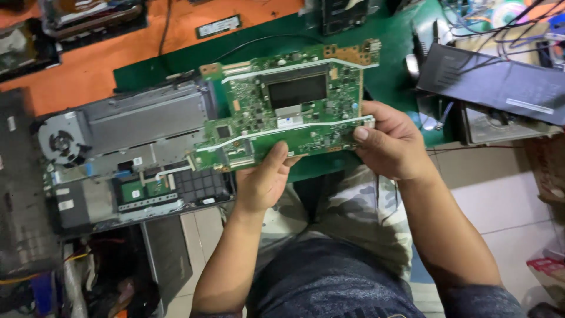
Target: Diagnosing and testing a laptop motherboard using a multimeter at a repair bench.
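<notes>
Opened grey laptop chassis with round fan point(126, 153) sits left on the green mat point(400, 82). You hold the large green rectangular circuit board point(288, 106) above its right edge. Left hand point(265, 179) pinches the bottom edge, right hand point(391, 144) wraps the right end (both closed firmly). Risks: board flexing, fingers smudging components, corner knocking the chassis.

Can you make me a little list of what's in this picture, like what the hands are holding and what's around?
Held thing: green circuit board, flat, lifted above the bench
Left hand: grip on the board's near edge, thumb on top
Right hand: grip on the board's right end
Beside it: opened laptop base with a round fan
Surface: green mat on an orange bench
</notes>
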